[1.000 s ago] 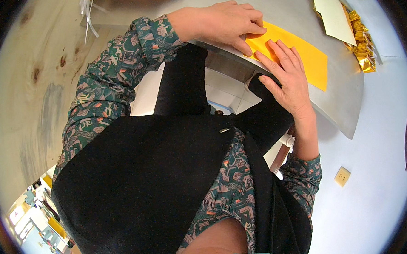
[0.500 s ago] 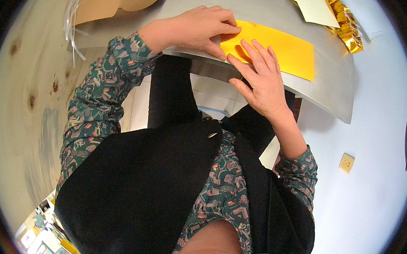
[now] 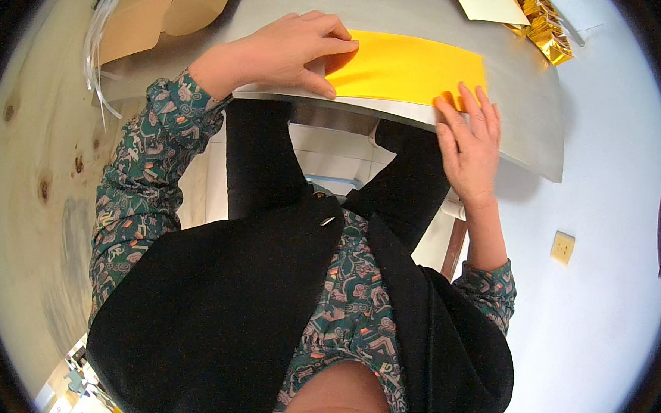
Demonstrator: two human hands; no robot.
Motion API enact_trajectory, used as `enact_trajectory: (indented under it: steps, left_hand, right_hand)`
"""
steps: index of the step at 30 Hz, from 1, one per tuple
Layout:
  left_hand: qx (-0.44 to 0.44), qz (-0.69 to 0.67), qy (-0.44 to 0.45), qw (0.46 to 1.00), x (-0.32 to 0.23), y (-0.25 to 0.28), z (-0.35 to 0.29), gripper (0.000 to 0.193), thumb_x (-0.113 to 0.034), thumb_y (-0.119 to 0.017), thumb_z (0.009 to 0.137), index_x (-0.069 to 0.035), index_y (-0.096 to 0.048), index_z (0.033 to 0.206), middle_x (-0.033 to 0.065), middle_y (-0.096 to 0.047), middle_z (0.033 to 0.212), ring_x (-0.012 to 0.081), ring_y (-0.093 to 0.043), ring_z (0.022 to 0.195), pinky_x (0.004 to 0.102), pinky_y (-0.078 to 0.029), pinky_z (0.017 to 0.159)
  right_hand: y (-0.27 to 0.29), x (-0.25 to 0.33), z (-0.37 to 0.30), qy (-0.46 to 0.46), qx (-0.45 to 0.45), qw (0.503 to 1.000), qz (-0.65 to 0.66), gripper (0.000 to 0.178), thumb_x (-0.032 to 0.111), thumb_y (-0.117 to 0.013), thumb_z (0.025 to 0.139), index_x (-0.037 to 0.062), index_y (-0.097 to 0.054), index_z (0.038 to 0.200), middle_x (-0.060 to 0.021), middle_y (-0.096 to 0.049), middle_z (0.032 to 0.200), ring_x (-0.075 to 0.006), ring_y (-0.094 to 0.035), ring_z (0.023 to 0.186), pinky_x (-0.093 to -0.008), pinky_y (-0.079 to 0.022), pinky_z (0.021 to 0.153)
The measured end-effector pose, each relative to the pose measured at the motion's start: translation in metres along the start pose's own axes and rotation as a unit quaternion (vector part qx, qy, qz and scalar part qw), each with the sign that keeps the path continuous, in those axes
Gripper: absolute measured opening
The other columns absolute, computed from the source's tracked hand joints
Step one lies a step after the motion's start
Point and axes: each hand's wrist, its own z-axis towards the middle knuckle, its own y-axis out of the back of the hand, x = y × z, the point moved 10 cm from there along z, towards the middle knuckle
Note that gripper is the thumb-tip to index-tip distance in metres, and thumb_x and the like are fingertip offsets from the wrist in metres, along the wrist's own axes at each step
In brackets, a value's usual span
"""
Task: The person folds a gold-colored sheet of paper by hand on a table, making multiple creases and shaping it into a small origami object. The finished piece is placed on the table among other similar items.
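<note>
Head view: the left hand (image 3: 290, 51) is spread at the left end of a bright yellow, rectangular, paper-like sheet (image 3: 405, 64), its thumb and curled fingertips set apart there; whether the hidden fingers are pressed down cannot be told. The right hand (image 3: 472, 147) is held well apart from it, open, with its fingertips rested at the sheet's near right corner. The sheet is laid flat along the near edge of a smooth-looking grey table (image 3: 529, 120), short of the table's near right corner. It may be judged thin, light and pliable, easily creased, and apt to slide if pushed across so smooth a surface. It is best steadied by light, flat fingertips at both short ends, or pinched at a corner if lifted. Farther out, brown cardboard (image 3: 153, 18) and thin whitish strips (image 3: 100, 45) are seen by the table's left edge; toward the far right edge, a cream-coloured sheet (image 3: 490, 4) is laid against shiny gold foil fringe (image 3: 545, 34).
</note>
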Motion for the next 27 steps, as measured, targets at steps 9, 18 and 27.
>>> enact_trajectory:
  steps: [9, 18, 27]
  left_hand:
    - [-0.006, -0.023, 0.004, 1.0, 0.002, 0.001, -0.002, 0.077, -0.036, -0.084, 0.077, -0.006, -0.057, 0.142, 0.0113, -0.056, 0.137, 0.0316, -0.05, 0.125, 0.0422, -0.041, 0.106]
    - [-0.128, 0.048, 0.048, 0.989, -0.035, -0.001, -0.011, 0.076, -0.048, -0.079, 0.079, -0.002, -0.057, 0.135, 0.014, -0.059, 0.13, 0.0328, -0.055, 0.12, 0.0458, -0.045, 0.099]
    - [-0.208, 0.018, 0.063, 0.976, -0.043, -0.001, -0.037, 0.063, -0.05, -0.073, 0.084, -0.009, -0.061, 0.131, 0.0093, -0.06, 0.132, 0.0312, -0.052, 0.126, 0.0446, -0.041, 0.104]
  right_hand:
    - [0.019, -0.066, -0.03, -0.074, -0.048, 0.996, -0.013, 0.03, 0.026, -0.059, 0.1, 0.0164, -0.071, 0.125, -0.0082, -0.054, 0.148, -0.0333, -0.039, 0.144, -0.0513, -0.025, 0.121]
    - [0.009, 0.049, 0.016, 0.07, -0.006, 0.987, 0.141, 0.049, 0.016, -0.076, 0.082, 0.012, -0.065, 0.13, -0.0126, -0.057, 0.142, -0.0336, -0.05, 0.136, -0.0529, -0.029, 0.119]
    - [-0.027, 0.068, 0.033, 0.064, 0.02, 0.987, 0.147, 0.045, 0.018, -0.078, 0.082, 0.0128, -0.066, 0.125, -0.0054, -0.062, 0.136, -0.0268, -0.055, 0.129, -0.0484, -0.035, 0.115]
